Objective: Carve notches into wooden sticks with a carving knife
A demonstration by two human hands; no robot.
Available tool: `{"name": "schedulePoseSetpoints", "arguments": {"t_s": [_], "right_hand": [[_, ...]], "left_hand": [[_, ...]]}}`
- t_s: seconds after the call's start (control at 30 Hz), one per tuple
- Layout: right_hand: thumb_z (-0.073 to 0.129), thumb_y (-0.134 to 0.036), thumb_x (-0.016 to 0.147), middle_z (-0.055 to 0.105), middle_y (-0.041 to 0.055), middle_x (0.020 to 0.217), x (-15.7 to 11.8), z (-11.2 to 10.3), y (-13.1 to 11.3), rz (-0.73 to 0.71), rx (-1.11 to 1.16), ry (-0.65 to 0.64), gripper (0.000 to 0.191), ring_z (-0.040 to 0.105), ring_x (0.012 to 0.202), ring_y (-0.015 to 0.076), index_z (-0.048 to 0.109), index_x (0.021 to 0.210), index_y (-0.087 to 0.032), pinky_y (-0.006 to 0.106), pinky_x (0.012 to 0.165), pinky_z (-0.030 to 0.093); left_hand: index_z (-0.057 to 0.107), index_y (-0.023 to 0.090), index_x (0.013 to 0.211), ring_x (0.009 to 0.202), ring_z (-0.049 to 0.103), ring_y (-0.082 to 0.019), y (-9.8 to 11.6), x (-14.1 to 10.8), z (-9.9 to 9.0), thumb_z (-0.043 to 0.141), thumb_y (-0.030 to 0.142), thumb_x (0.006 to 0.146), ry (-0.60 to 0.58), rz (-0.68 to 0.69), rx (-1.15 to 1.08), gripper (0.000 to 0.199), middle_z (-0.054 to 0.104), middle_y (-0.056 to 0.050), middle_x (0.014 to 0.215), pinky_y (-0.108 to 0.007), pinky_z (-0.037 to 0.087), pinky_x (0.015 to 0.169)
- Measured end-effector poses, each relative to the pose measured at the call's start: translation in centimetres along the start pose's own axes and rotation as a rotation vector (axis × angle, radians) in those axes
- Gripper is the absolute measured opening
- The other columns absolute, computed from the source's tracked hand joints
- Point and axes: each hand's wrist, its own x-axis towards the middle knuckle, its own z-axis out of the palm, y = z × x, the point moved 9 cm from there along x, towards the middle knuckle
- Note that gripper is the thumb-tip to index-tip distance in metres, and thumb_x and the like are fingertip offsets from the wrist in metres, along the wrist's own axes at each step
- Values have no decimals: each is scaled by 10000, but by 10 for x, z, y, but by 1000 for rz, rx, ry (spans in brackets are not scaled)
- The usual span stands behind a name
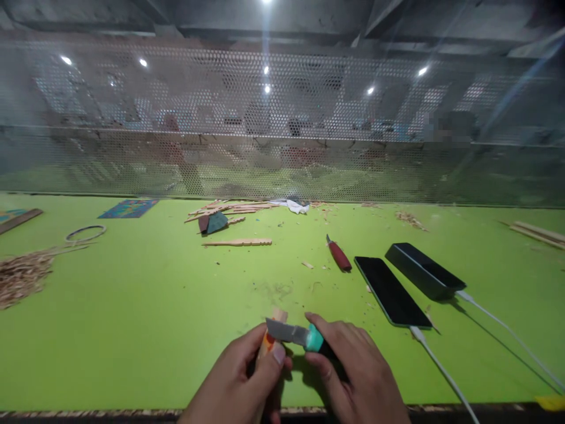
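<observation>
Near the table's front edge, my left hand (245, 371) is closed around a small piece of wood (279, 314) whose pale end sticks up past the fingers. An orange-red patch shows on the wood near my thumb. My right hand (353, 365) grips a knife (289, 333) with a teal and black handle. Its broad grey blade points left and lies across the wood, just above my left thumb; whether the edge cuts in cannot be made out. Beyond the hands lies a carved wooden stick (238, 242). A red-handled carving knife (339, 255) rests to the right.
A phone (391, 291) and a black box-shaped device (424, 271), both with white cables, lie at right. Wood shavings (24, 277) are heaped at left near a ring (86, 233). Thin sticks and sandpaper (215, 223) lie at the back, before a perforated screen (282, 129).
</observation>
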Motion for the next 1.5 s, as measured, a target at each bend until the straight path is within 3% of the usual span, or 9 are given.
{"name": "schedulePoseSetpoints", "arguments": {"t_s": [0.1,0.17,0.23,0.3,0.4,0.67,1.03,1.23,1.5], "right_hand": [[534,-403,1075,729,53,972,0,4,1,5,-18,-32,398,673,823,234,556,1436,-235,343,703,517],[524,-409,1079,721,45,952,1,4,1,-4,-34,-46,410,665,797,228,542,1450,-234,339,683,513],[508,-420,1085,710,35,912,3,2,-1,-16,-36,-42,411,655,762,220,540,1446,-227,332,660,509],[519,-422,1082,706,29,900,4,3,-2,-16,-35,-57,415,655,756,213,538,1446,-223,326,655,512],[535,-416,1078,712,32,908,5,3,-1,-17,-29,-73,413,661,765,215,545,1440,-218,333,665,517],[538,-432,1073,721,51,918,2,4,-3,-15,-46,-39,425,672,774,229,568,1429,-202,347,667,517],[538,-444,1075,713,45,857,0,6,-10,32,-143,66,449,671,748,225,586,1424,-166,348,674,483],[429,-536,1093,752,85,833,5,-3,5,249,-328,179,482,691,693,272,688,1307,-190,370,598,452],[461,-543,1080,776,112,964,-1,-5,5,228,-320,177,451,728,821,296,654,1299,-198,395,708,492]], "left_hand": [[593,187,1288,499,449,-91,-2,3,4,589,692,945,-49,-22,18,610,548,34,753,-210,434,478],[559,204,1324,479,426,-96,-2,4,1,561,650,980,-18,-28,44,564,529,54,688,-200,395,470],[603,205,1244,626,550,-136,7,4,-4,592,601,980,49,46,79,476,589,23,733,-221,476,613],[644,200,1114,922,636,-210,18,3,-5,640,568,957,76,123,161,400,684,-41,920,-276,504,839],[635,203,1040,1068,618,-279,25,2,-4,639,578,947,86,118,337,386,711,-64,985,-309,469,891],[619,201,986,951,643,-261,29,6,1,483,577,1031,84,118,451,402,736,-71,991,-309,443,834],[644,197,991,879,638,-252,24,10,-3,482,579,1039,138,106,455,417,751,-70,965,-296,421,764],[604,223,890,834,598,-246,20,4,-8,543,622,997,197,101,425,418,676,-42,815,-283,386,747],[613,206,943,878,562,-240,18,4,-7,463,656,1016,148,108,443,480,648,-53,899,-300,409,796]]}}
